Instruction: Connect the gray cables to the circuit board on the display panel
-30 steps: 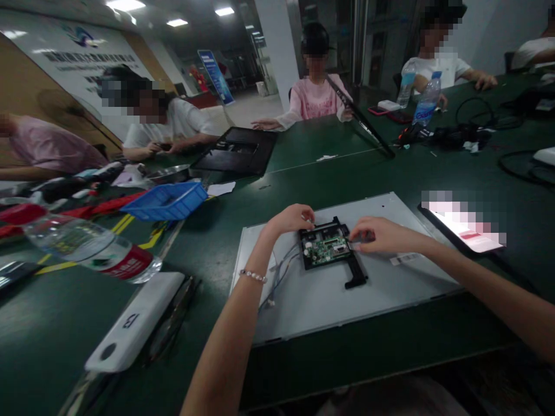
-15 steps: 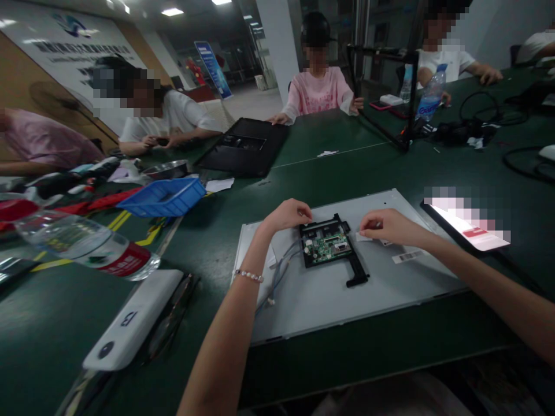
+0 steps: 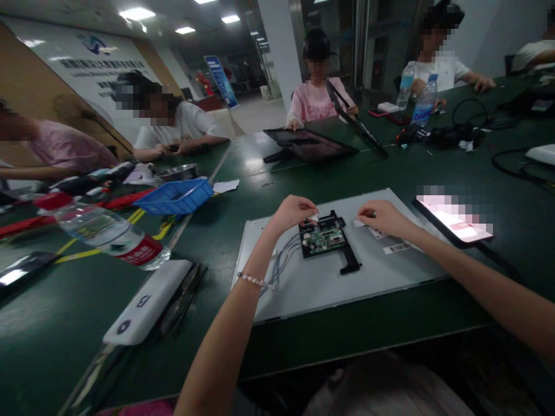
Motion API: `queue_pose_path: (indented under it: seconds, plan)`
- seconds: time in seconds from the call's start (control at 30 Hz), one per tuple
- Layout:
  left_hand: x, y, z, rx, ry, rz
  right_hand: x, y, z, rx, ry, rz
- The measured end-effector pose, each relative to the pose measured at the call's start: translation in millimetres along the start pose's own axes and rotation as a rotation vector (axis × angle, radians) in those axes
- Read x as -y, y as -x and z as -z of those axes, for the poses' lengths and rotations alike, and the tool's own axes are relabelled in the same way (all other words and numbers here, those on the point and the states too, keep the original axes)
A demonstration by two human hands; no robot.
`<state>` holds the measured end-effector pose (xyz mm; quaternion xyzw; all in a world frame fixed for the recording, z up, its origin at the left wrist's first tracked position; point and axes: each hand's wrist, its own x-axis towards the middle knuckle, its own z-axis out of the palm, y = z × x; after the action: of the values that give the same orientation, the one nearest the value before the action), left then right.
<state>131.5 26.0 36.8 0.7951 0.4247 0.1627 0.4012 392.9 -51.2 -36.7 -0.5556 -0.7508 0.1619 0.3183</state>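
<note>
Flat on the table lies a grey metal display panel [image 3: 312, 294], back side up. On its middle sits a black bracket [image 3: 350, 260] with a green circuit board [image 3: 321, 241]; grey cables [image 3: 284, 254] run off its left side. My left hand [image 3: 295, 214] is closed in a pinch over the bracket's upper left corner, a small white piece [image 3: 315, 218] at its fingertips. My right hand [image 3: 384, 217] is closed in a pinch right of the bracket, just above the panel, on a small white piece [image 3: 359, 223]. White labels [image 3: 396, 248] lie below this hand.
At left are a water bottle [image 3: 113, 234], a white power bank [image 3: 147, 303], glasses [image 3: 184, 300] and a blue tray [image 3: 176, 198]. A lit phone [image 3: 455, 219] lies right of the panel. Across the table a co-worker holds a black panel [image 3: 312, 144] and a black frame [image 3: 355, 118].
My left hand has lifted slightly, and the white piece at its fingertips now shows. My right hand stays near the same spot. The co-worker opposite has tilted the black panel and lowered the frame.
</note>
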Motion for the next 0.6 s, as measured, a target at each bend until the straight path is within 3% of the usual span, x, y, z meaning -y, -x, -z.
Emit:
queue_pose_path:
  seconds: [0.13, 0.37, 0.6]
  plan:
    - [5.1, 25.4, -2.2, -0.048, 0.154, 0.009, -4.0, 1.1, -0.8, -0.056, 0.039, 0.021]
    - [37.1, 42.5, -0.7, -0.372, 0.22, 0.017, -4.0, 1.8, -2.6, -0.074, 0.033, 0.02]
    - [52.8, 40.2, 1.3, -0.436, 0.009, -0.002, -1.6, 2.1, -2.3, -0.065, 0.036, 0.009]
